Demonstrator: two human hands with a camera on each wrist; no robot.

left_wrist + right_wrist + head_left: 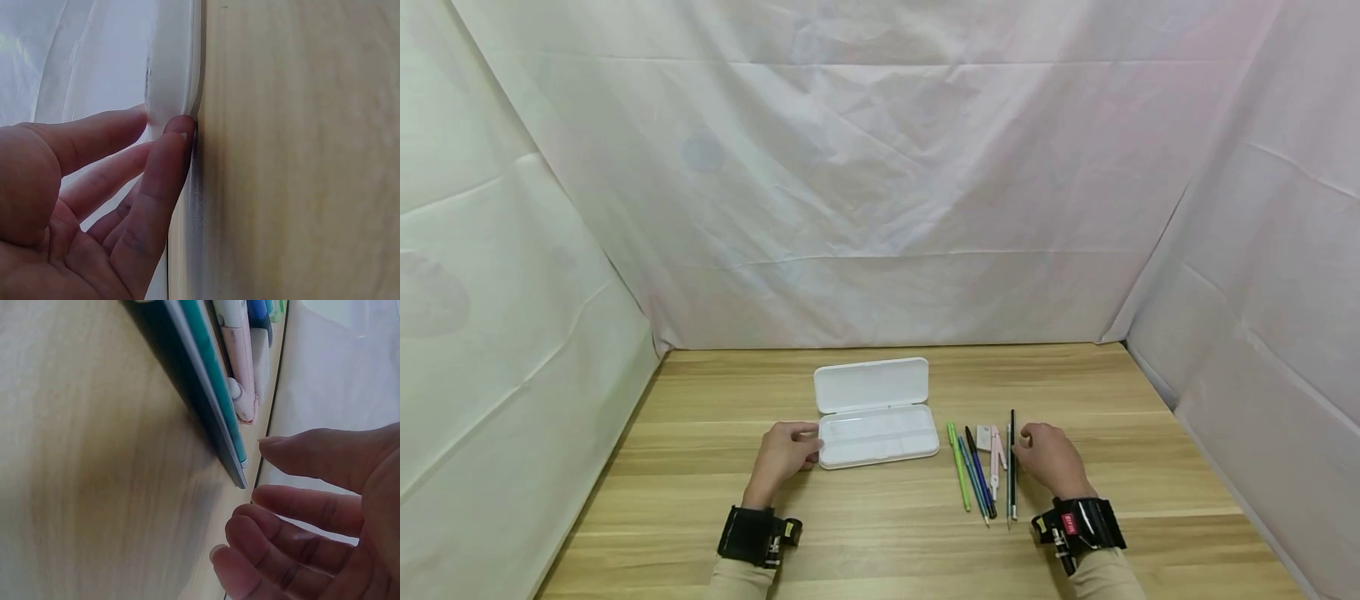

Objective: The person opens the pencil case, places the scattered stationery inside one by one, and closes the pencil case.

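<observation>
A white plastic pencil case [877, 435] lies open on the wooden table [715, 517], its lid [871, 384] folded back flat toward the far side. The left hand [784, 454] rests at the case's left end; in the left wrist view its fingertips [178, 134] touch the rim of the case [175, 69], fingers fairly straight and not wrapped round anything.

To the right of the case, well apart from it, lies a row of writing tools — a green pen [958, 466], a blue pen [979, 473], a pink pen [995, 460], and a dark pencil [1012, 462] at the right edge, with a small eraser [983, 438] at the far end of the row between the blue and pink pens. The right hand [1051, 458] sits just beside the dark pencil. In the right wrist view its fingers [300, 512] are loosely bent and spread, close to the pencil's tip [240, 482] but holding nothing — a small gap shows between them and the pencil.

Both wrists carry black camera straps [752, 536]. White cloth [880, 192] hangs behind and at both sides of the table.
</observation>
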